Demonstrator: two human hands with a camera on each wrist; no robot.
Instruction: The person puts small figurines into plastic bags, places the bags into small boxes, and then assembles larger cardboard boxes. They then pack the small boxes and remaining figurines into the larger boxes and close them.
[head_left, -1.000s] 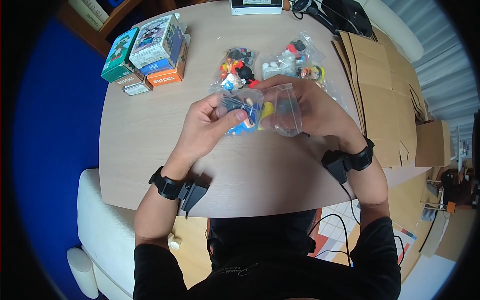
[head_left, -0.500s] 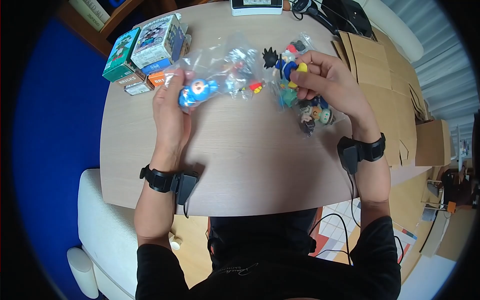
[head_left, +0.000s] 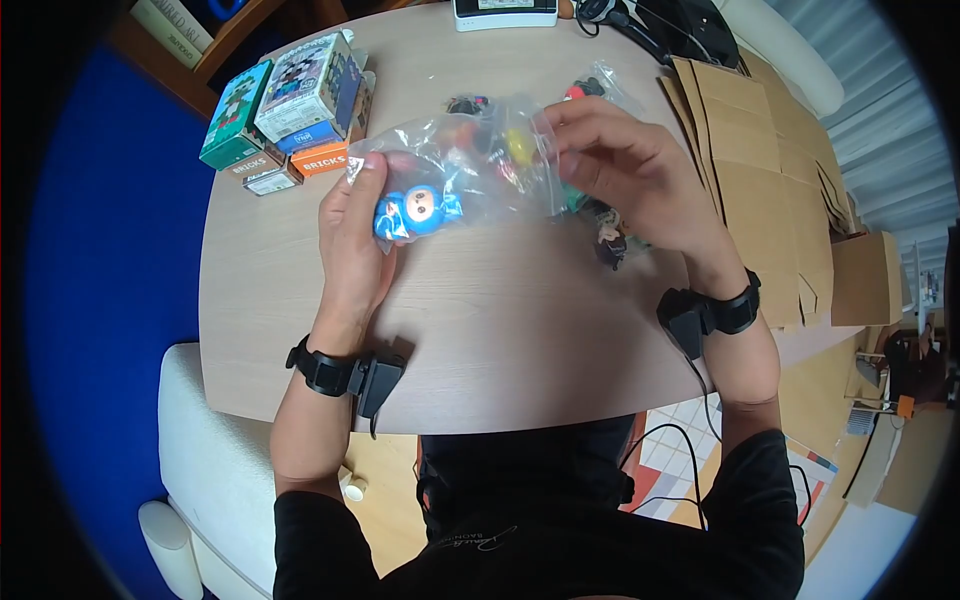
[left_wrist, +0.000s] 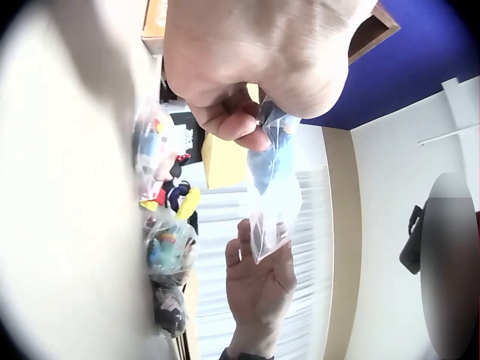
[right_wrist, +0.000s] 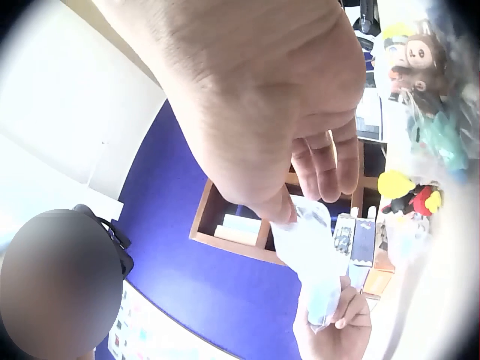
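**Two hands hold one clear bag above the desk**

The left hand (head_left: 352,232) pinches the left end of a clear plastic bag (head_left: 470,175), and the right hand (head_left: 625,175) pinches its right end. The bag hangs stretched between them, above the desk (head_left: 480,330). It is transparent and crinkled, with one blue figure (head_left: 412,210) at its left end. Behind lie other bags of figures (head_left: 610,235). Far left stand several brick boxes (head_left: 290,105); at the right lies flat cardboard (head_left: 770,180).

Home: sofa (head_left: 200,450), bookshelf (head_left: 190,40)
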